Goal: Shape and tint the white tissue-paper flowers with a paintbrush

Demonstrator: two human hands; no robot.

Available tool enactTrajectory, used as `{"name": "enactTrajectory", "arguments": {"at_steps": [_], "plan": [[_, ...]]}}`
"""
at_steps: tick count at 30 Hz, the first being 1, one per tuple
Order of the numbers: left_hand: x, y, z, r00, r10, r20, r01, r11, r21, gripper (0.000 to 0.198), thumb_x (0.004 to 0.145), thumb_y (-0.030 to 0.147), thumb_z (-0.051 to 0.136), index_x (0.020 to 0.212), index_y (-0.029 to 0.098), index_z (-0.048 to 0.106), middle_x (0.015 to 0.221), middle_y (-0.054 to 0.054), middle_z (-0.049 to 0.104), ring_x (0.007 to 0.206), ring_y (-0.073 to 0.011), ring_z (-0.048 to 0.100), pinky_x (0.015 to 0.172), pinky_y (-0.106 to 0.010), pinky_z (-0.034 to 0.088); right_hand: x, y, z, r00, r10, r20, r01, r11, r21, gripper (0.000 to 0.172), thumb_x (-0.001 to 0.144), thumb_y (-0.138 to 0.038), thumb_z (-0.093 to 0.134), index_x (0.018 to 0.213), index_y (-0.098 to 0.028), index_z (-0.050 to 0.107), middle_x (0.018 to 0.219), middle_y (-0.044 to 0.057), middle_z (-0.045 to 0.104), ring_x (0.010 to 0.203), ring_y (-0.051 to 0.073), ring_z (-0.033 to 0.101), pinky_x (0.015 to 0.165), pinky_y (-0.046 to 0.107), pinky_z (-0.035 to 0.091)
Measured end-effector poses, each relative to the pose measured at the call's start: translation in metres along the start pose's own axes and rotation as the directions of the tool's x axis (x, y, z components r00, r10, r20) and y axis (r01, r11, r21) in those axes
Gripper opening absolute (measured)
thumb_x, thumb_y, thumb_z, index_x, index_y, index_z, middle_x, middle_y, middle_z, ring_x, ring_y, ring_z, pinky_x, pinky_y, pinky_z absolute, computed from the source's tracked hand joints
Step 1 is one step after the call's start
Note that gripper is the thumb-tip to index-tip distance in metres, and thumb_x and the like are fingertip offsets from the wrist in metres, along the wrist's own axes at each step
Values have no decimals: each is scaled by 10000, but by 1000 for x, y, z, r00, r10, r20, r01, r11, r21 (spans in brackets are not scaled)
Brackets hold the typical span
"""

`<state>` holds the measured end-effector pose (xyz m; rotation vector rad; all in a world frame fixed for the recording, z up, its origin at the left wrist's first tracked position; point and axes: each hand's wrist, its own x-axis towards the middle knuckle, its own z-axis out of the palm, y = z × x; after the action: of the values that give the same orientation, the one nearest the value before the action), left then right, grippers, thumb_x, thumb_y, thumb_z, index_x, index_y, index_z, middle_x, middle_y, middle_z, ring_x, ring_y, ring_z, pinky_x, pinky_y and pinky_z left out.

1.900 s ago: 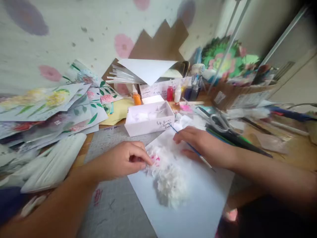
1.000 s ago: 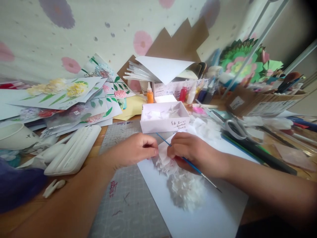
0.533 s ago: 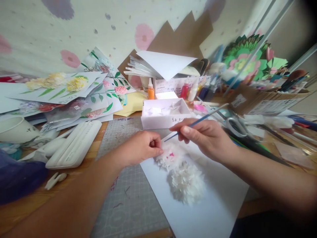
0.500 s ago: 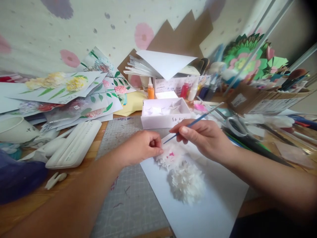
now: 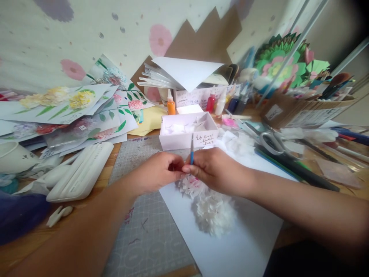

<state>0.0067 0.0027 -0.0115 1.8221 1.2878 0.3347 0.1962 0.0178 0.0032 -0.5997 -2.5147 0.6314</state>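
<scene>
My right hand [image 5: 215, 167] grips a slim blue brush [image 5: 191, 152] that points upward, thumb bent across. My left hand [image 5: 161, 171] reaches in to meet it, fingertips against fingertips; I can't tell whether the left is pinching anything, as the contact point is hidden. Just below lies the pink-touched flower [image 5: 191, 186], partly covered by my fingers, with the all-white flower [image 5: 215, 213] right beside it on the near side. Both sit on a white sheet [image 5: 239, 242] that overlaps a grey cutting mat [image 5: 150, 238]. If my wrist dips, I could crush the frilled petals, which look thin; a careless roll of the brush might mark them if its tip is wet. Beyond, the white box [image 5: 188, 140] holds loose pale pieces, and an elbow jerk rightward could knock the scissors [image 5: 272, 144] on the table.
</scene>
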Motion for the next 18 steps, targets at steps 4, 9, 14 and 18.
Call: {"name": "enactTrajectory", "arguments": {"at_steps": [4, 9, 14, 18], "plan": [[-2, 2, 0, 999, -4, 42, 4, 1000, -15, 200, 798, 350, 517, 736, 168, 572, 703, 19, 555, 657, -134, 496, 558, -226, 368, 3, -2, 2, 1000, -1, 13, 1, 997, 72, 312, 905, -319, 461, 697, -119, 579, 633, 13, 575, 548, 89, 499, 519, 196, 355], [-4, 9, -1, 999, 43, 7, -43, 999, 21, 164, 760, 302, 589, 851, 166, 595, 714, 17, 520, 673, -128, 485, 587, -224, 388, -13, 1, -15, 931, 283, -231, -176, 901, 397, 331, 883, -374, 476, 734, -113, 615, 587, 10, 581, 532, 89, 530, 511, 192, 414], [-7, 15, -3, 982, 170, 79, -177, 979, 102, 188, 739, 279, 632, 915, 214, 644, 788, 15, 485, 703, -110, 465, 634, -207, 392, -33, 3, -27, 906, 388, -170, -277, 847, 454, 319, 857, -395, 510, 752, -117, 629, 614, 26, 617, 544, 96, 539, 524, 210, 445], [-7, 13, -4, 985, 130, 109, -144, 982, 125, 259, 731, 306, 651, 980, 237, 639, 735, 34, 444, 635, -91, 429, 560, -186, 350, -41, 3, -22, 947, 315, -62, -263, 872, 414, 299, 874, -363, 492, 794, -118, 644, 703, 44, 652, 613, 102, 562, 582, 218, 463]]}}
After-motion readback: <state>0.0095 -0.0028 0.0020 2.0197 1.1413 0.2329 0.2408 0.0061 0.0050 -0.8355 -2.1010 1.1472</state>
